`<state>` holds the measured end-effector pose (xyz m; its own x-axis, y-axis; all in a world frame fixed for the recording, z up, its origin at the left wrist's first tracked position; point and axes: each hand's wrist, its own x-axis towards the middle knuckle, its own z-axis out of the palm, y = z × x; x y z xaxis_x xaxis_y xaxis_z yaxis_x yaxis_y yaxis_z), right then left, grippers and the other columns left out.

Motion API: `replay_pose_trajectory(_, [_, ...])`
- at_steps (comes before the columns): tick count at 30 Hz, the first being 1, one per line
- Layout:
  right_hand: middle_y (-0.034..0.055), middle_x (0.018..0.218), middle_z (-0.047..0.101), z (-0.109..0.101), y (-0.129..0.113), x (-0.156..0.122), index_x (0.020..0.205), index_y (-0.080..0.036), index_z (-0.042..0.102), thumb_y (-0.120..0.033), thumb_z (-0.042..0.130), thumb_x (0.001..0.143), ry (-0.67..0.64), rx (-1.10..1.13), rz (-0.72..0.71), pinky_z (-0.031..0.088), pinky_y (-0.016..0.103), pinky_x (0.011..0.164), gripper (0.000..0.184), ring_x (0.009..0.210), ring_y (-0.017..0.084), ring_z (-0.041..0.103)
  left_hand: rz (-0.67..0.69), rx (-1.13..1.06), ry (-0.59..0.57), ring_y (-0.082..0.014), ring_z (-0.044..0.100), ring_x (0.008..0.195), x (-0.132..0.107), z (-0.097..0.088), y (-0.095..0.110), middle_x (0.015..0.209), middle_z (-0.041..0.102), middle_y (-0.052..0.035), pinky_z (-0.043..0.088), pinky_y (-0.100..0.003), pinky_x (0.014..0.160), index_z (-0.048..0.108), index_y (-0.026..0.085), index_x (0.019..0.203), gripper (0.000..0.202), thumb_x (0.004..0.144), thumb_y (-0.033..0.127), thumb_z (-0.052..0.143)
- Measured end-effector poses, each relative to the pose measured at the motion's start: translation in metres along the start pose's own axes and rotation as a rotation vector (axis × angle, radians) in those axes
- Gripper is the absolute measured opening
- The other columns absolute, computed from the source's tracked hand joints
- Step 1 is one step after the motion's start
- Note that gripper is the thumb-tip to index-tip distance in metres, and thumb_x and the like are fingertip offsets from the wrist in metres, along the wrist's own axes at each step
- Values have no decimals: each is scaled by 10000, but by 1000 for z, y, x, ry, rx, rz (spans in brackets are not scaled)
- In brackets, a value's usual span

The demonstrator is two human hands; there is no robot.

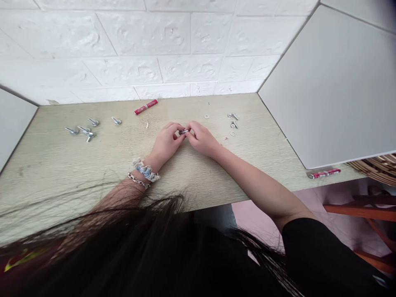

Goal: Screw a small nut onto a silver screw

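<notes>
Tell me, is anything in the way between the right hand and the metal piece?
Nothing that I can see: the right hand has its fingertips on the metal piece, opposite the left hand. The washer lies behind, off to the side.

Homelike rm, wht brick wall [175, 37], wd tabletop [193, 177]
</notes>
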<state>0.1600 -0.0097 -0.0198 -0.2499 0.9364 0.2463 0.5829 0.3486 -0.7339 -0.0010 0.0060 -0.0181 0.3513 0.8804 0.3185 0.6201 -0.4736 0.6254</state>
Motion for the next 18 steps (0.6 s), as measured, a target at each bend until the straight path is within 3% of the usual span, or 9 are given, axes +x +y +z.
replay_pose_trajectory(4, [46,1042,593,-3,-3,-2,962,-203,482,-199,485,800,24,20,46,384,295,728,162,818,161,511,5,-11,-11,-95,578,698,0,0,0,1039,669,-40,518,-252,706,668,177,963,130,851,197,605])
replay_pose_trajectory(6, [39,950,592,-4,-4,-1,862,-204,480,-290,468,870,46,-7,77,381,300,734,87,811,163,505,15,-9,-8,-97,579,702,0,0,0,1023,671,-40,513,-247,702,669,175,944,113,855,201,604])
replay_pose_trajectory(10, [33,809,556,-4,-3,3,707,-210,426,-373,357,973,2,-70,64,370,307,750,320,816,166,503,7,9,-1,-97,573,690,0,0,0,1011,670,-40,507,-246,695,663,175,926,96,860,218,607])
replay_pose_trajectory(18, [66,961,573,1,1,2,849,-208,444,-246,388,928,-9,-66,9,390,327,808,104,888,189,514,1,-14,17,-92,569,696,0,1,-1,998,676,-32,503,-231,695,678,171,950,131,843,183,605])
